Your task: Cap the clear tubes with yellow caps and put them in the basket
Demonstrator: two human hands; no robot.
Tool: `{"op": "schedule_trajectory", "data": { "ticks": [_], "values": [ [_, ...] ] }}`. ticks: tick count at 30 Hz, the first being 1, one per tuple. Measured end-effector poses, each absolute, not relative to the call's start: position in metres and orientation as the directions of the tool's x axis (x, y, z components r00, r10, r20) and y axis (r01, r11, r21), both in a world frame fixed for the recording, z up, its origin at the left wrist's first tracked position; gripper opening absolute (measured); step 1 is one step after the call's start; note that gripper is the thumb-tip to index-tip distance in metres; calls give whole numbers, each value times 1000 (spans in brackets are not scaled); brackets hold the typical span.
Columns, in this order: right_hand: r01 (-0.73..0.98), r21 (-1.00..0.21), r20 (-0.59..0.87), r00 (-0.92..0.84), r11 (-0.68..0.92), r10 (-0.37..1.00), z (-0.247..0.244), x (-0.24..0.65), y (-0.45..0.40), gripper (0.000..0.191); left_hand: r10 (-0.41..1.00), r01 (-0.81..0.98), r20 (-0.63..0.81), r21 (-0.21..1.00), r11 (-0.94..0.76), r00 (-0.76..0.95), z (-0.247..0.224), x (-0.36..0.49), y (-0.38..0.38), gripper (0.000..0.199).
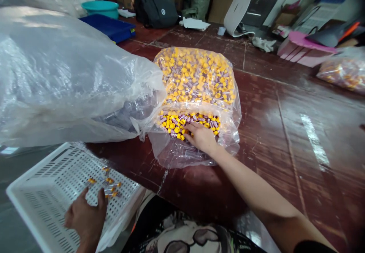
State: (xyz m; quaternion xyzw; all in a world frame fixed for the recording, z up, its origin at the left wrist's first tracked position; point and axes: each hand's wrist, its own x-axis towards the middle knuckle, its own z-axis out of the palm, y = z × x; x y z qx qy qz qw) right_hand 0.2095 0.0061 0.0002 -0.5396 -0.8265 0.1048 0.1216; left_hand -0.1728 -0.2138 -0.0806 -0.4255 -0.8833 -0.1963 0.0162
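A clear plastic bag (pixel 232 110) full of small tubes with yellow caps and purple-printed bodies lies on the dark red table. My right hand (pixel 201 137) reaches into its mouth, thumb and fingers apart, fingertips touching the yellow-capped tubes (pixel 176 129). I see no tube gripped in it. At the lower left, my left hand (pixel 87 215) hovers over a white perforated plastic basket (pixel 38 186), thumb and forefinger spread with nothing between them. Several loose yellow-capped tubes (pixel 112 189) lie in the basket just beyond those fingers.
A large, bulging translucent sack (pixel 65 78) occupies the left, its tied end against the tube bag. Behind it are a blue tray (pixel 110 28) and a turquoise basin (pixel 99 8). A dark backpack (pixel 156 3), a pink box (pixel 302 49) and another filled bag (pixel 343 72) stand farther back.
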Motion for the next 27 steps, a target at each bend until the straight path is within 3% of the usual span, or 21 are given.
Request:
{"op": "schedule_trajectory", "data": {
  "ticks": [3,6,9,13,17,22,27],
  "values": [
    [843,-385,109,-362,375,926,10,212,2,27,742,929,583,340,146,-330,-47,-114,-169,41],
    [781,-526,147,-307,337,940,24,230,-6,26,858,853,497,387,-351,127,-13,-30,-118,25],
    [714,-625,177,-265,316,948,36,258,-26,25,818,700,306,424,-575,487,-2,34,-82,22],
    [652,-732,120,-165,199,979,37,288,-64,26,817,696,193,441,-566,543,-9,58,-65,26],
    [499,-865,11,-102,61,995,30,285,-83,26,854,630,180,604,-488,489,-4,46,-72,32],
    [451,-860,148,-228,239,962,29,250,-83,26,911,491,163,799,-347,380,8,41,-87,33],
    [458,-829,239,-229,321,944,27,223,-89,38,940,532,225,779,-332,257,9,33,-94,34]
  ]
}}
